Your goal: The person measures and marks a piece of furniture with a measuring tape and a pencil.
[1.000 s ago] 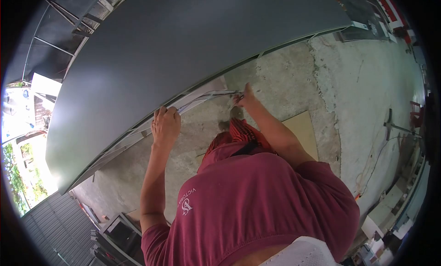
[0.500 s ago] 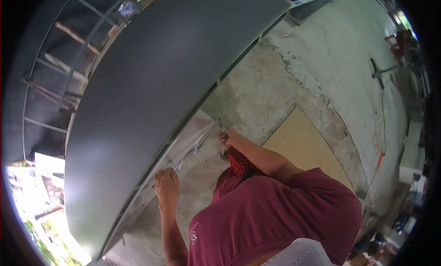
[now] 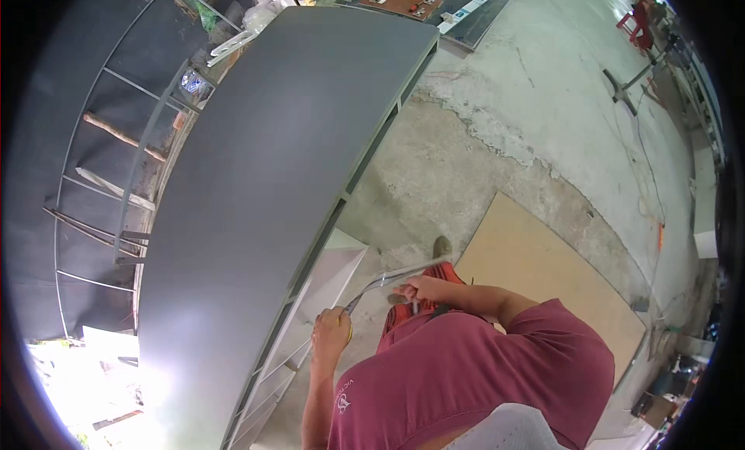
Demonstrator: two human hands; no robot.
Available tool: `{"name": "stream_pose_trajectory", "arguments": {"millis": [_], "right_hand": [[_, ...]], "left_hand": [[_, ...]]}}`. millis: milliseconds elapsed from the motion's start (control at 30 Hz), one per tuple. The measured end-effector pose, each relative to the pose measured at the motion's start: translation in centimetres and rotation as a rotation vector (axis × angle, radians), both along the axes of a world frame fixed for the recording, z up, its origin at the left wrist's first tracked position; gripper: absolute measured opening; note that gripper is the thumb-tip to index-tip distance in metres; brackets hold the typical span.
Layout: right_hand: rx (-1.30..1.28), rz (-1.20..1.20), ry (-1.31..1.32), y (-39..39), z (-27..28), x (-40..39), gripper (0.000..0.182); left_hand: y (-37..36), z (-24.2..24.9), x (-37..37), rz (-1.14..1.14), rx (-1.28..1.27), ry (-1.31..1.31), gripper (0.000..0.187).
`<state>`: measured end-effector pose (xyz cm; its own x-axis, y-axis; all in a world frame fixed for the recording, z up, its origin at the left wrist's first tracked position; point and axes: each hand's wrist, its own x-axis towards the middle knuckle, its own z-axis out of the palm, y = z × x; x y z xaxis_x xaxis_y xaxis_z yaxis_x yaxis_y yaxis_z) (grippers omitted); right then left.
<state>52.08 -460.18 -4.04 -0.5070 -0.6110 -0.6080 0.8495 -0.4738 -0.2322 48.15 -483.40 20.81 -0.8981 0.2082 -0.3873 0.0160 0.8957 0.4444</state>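
Head view: my left hand and right hand pinch a thin strip; between grips, I'd judge it could kink.

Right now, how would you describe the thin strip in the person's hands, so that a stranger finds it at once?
Start at the big grey panel on the left and follow its lower edge. The strip spans from the left hand to the right hand. Pale, thin and bent, it is unlike the flat tan board beside it.
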Motion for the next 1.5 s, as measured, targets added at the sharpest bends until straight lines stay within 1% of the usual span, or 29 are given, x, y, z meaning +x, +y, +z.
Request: {"name": "stream_pose_trajectory", "arguments": {"millis": [33, 67, 100, 133, 167, 233, 267, 333, 367, 400, 433, 467, 533, 567, 633, 733, 833, 867, 933, 1000, 1033, 1067, 1100, 1167, 1200, 1267, 1333, 1400, 1500], "right_hand": [[-0.010, 0.001, 0.005, 1.5, -6.7, 2.3, 0.016], [-0.204, -0.339, -0.302, 2.7, -13.5, 1.9, 0.009], [-0.384, -0.674, -0.626, -0.4, -18.4, -2.8, 0.005], [-0.349, -0.579, -0.639, 2.3, -6.6, -6.5, 0.024], [-0.355, -0.582, -0.639, 3.5, -6.8, -6.9, 0.024], [0.663, -0.309, 0.090, 6.8, -8.4, -7.6, 0.022], [0.658, -0.315, 0.099, 9.0, -11.9, -7.6, 0.022], [0.261, -0.659, -0.068, 12.9, -19.3, -6.8, 0.034], [0.260, -0.663, -0.063, 16.7, -16.7, -3.1, 0.034], [0.033, -0.814, -0.263, 18.0, -13.4, -3.9, 0.031], [-0.202, -0.954, -0.465, 19.2, -7.2, -8.7, 0.029], [-0.204, -0.964, -0.467, 20.8, -5.6, -9.4, 0.029], [-0.029, -1.190, -0.425, 23.7, -3.6, -10.4, 0.031], [-0.033, -1.213, -0.429, 25.2, -2.6, -10.9, 0.031], [-0.074, -1.389, -0.333, 28.5, -0.3, -11.6, 0.032], [-0.001, -1.568, -0.297, 33.6, 4.8, -11.8, 0.036], [0.079, -1.612, 0.142, 38.1, 6.0, -8.3, 0.034], [0.102, -1.653, 0.246, 39.1, 7.5, -7.0, 0.031], [0.162, -1.820, 0.259, 40.3, 10.4, -3.6, 0.028], [0.211, -1.948, 0.281, 41.2, 12.0, 0.6, 0.026], [0.342, -1.897, 0.306, 41.0, 12.3, 3.1, 0.026], [0.475, -1.833, 0.319, 40.5, 12.6, 5.3, 0.026], [0.505, -1.889, 0.319, 39.6, 13.3, 7.1, 0.026], [0.888, -1.693, 0.094, 37.0, 16.5, 9.5, 0.030], [0.917, -1.747, 0.088, 34.4, 17.6, 11.0, 0.030], [1.151, -1.693, -0.120, 28.0, 19.1, 13.0, 0.033], [1.279, -1.590, -0.287, 23.4, 19.5, 14.2, 0.034], [1.325, -1.683, -0.318, 19.2, 20.9, 14.5, 0.036], [1.381, -1.817, -0.376, 14.1, 22.3, 14.9, 0.039]], "left_hand": [[1.1, 0.6, -0.3, 0.001, -0.010, 0.005, 0.024], [3.1, 1.5, -1.4, 0.002, -0.016, 0.001, 0.024], [4.4, 1.9, -1.6, 0.005, -0.008, -0.016, 0.024], [5.4, 2.2, -2.0, 0.013, -0.001, -0.022, 0.023], [6.4, 2.2, -2.3, 0.009, -0.006, -0.021, 0.023], [7.9, 1.7, -3.0, -0.017, -0.027, -0.090, 0.025], [8.7, 1.3, -3.2, -0.019, -0.031, -0.079, 0.025], [10.0, 0.4, -3.4, -0.074, -0.106, -0.123, 0.028], [10.9, 0.2, -3.8, -0.077, -0.105, -0.117, 0.028], [11.8, 0.0, -4.2, -0.120, -0.132, -0.176, 0.029], [12.7, -0.3, -4.6, -0.165, -0.159, -0.237, 0.030], [13.1, -1.4, -4.7, -0.175, -0.161, -0.239, 0.030], [13.9, -3.5, -5.5, -0.321, -0.163, -0.283, 0.032], [14.8, -3.7, -6.0, -0.344, -0.167, -0.283, 0.032], [17.7, -3.5, -7.6, -0.337, -0.211, -0.425, 0.035], [20.7, -4.8, -10.4, -0.556, -0.195, -0.442, 0.038], [22.2, -9.2, -13.7, -0.942, -0.051, -0.305, 0.036], [24.5, -7.9, -14.4, -1.060, -0.047, -0.304, 0.036], [29.5, -4.1, -15.1, -0.740, -0.099, -0.637, 0.030], [31.5, -6.3, -17.0, -0.985, -0.031, -0.623, 0.026], [32.1, -7.1, -17.6, -1.110, 0.042, -0.631, 0.022], [35.2, -3.3, -16.1, -0.915, -0.075, -0.768, 0.021], [36.4, -3.9, -16.2, -0.979, -0.082, -0.766, 0.021], [40.0, -5.7, -16.6, -0.990, -0.055, -0.880, 0.024], [40.9, -6.3, -15.6, -1.053, -0.060, -0.872, 0.024], [42.1, -6.5, -12.6, -1.316, -0.012, -0.706, 0.028], [43.6, -6.6, -9.6, -1.484, 0.055, -0.635, 0.030], [44.3, -5.8, -5.9, -1.646, 0.124, -0.572, 0.032], [43.9, -4.4, -0.2, -1.777, 0.083, -0.723, 0.032]]}}
